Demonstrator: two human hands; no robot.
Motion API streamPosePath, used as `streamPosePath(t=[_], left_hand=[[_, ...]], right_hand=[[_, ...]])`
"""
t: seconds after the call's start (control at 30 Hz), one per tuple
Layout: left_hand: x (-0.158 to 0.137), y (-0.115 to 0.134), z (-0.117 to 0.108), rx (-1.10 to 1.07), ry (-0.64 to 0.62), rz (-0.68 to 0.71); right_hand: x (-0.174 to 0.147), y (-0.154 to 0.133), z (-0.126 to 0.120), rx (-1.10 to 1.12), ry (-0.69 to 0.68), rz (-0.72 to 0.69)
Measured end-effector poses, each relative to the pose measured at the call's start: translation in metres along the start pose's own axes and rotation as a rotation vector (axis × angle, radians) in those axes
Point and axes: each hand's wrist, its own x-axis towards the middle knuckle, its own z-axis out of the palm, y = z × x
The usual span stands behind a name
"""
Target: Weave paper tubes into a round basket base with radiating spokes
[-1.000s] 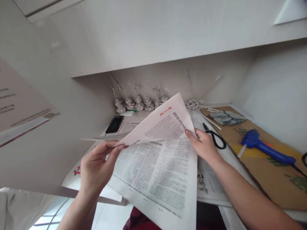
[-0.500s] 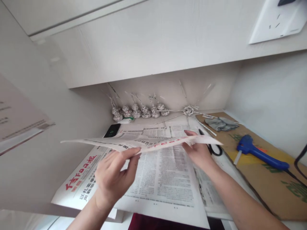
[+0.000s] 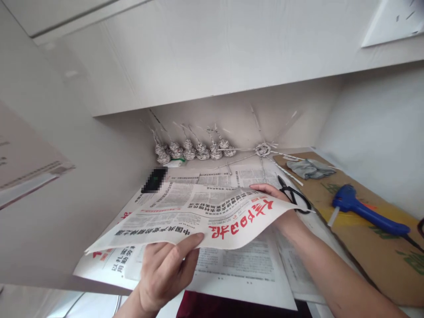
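A folded newspaper point(image 3: 195, 216) with red title characters is held slightly above the desk, tilted toward me. My left hand point(image 3: 170, 267) pinches its near edge, thumb on top and the other fingers curled beneath. At the right end, my right hand point(image 3: 269, 191) grips the paper; its fingertips show past the far edge, while the palm and thumb are hidden underneath. More newspaper sheets point(image 3: 232, 269) lie flat on the desk below. Black-handled scissors point(image 3: 294, 196) rest just beyond my right hand.
Several woven paper gourds point(image 3: 202, 151) line the back wall, beside a woven piece with loose paper strips point(image 3: 263, 149). On the right, cardboard point(image 3: 357, 247) carries grey gloves point(image 3: 310, 168) and a blue glue gun point(image 3: 371, 212). A pixelated dark object point(image 3: 155, 179) lies left. A cabinet point(image 3: 212, 53) overhangs.
Both hands have tilted the newspaper from nearly edge-on, so its printed face now shows. Its near edge is lower, and my left hand has moved down and slightly right.
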Motion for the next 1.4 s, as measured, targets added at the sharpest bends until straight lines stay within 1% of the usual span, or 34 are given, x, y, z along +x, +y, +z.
streamPosePath(t=[0.17,0.37,0.5,0.6,0.73,0.83,0.9,1.03,1.1,1.23,1.3,1.4], left_hand=[[-0.002,-0.003,0.001,-0.001,0.004,-0.018],[0.001,-0.009,-0.001,0.028,-0.005,-0.007],[0.006,-0.011,0.000,0.031,-0.002,-0.001],[0.010,-0.011,0.003,0.035,0.006,-0.010],[0.012,-0.012,0.007,0.049,-0.025,-0.020],[0.012,-0.014,0.014,0.073,-0.028,-0.027],[0.011,-0.017,0.019,0.100,-0.042,-0.029],[0.011,-0.018,0.027,0.145,-0.076,0.011],[0.009,-0.018,0.030,0.144,-0.078,0.034],[0.002,-0.019,0.034,0.146,-0.117,0.036],[-0.002,-0.021,0.037,0.139,-0.162,0.000],[-0.006,-0.024,0.042,0.087,-0.235,-0.095]], right_hand=[[0.001,0.000,0.000,-0.026,0.010,-0.011],[0.004,0.006,-0.001,-0.066,0.081,-0.050],[0.005,0.010,-0.002,-0.084,0.071,-0.052],[0.006,0.013,-0.003,-0.059,0.036,-0.034],[0.005,0.010,-0.006,0.020,-0.045,0.027],[0.003,0.002,-0.005,0.052,0.011,0.090],[0.001,-0.002,-0.004,0.061,0.045,0.097],[0.002,-0.004,-0.003,0.071,0.006,0.106],[0.004,-0.002,-0.004,0.055,-0.033,0.084],[0.007,0.009,-0.009,-0.091,-0.082,-0.071],[0.009,0.015,-0.011,-0.156,-0.060,-0.112],[0.012,0.020,-0.012,-0.181,-0.031,-0.108]])
